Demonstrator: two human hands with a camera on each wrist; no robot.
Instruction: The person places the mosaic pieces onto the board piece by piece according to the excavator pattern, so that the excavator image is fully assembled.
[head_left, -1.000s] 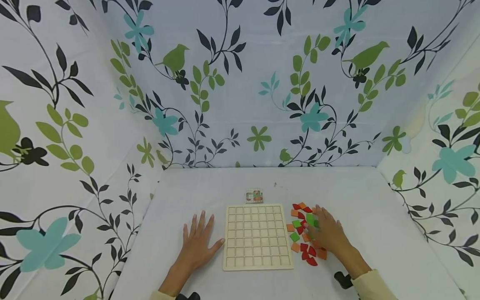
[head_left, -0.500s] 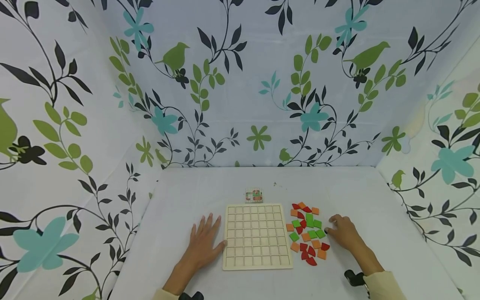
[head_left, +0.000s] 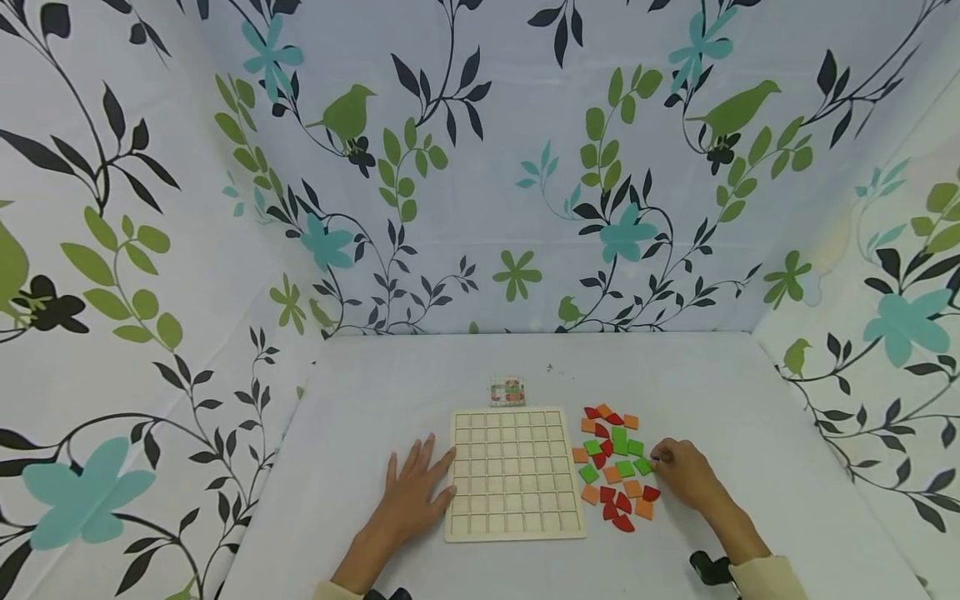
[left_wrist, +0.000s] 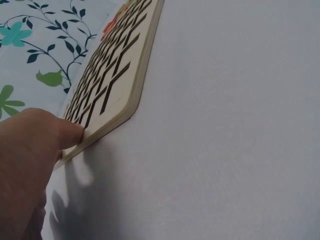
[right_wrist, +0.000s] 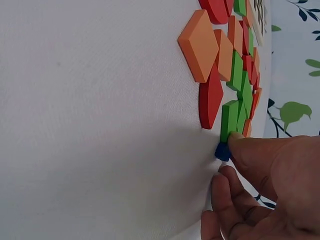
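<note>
A pale wooden grid board (head_left: 516,475) lies flat at mid-table. At its left side my left hand (head_left: 412,500) spreads its fingers, with the index fingertip and thumb at the board's edge. In the left wrist view its thumb (left_wrist: 70,131) presses the board's rim (left_wrist: 131,102). Right of the board lie several loose red, orange and green pieces (head_left: 619,440). My right hand (head_left: 686,473) is at their right side with curled fingers. Seen from the right wrist, a small dark blue piece (right_wrist: 222,151) is pinched between thumb and fingers, against a green piece (right_wrist: 229,119).
A small picture card or box (head_left: 507,391) sits just behind the board. Patterned cloth (head_left: 480,167) walls in the white table at the back and on both sides. White tabletop (head_left: 750,417) extends to the right of the pieces.
My right hand has drawn back rightward from over the pieces, then lowered slightly at their right side with the blue piece. The left hand has shifted right, onto the board's edge.
</note>
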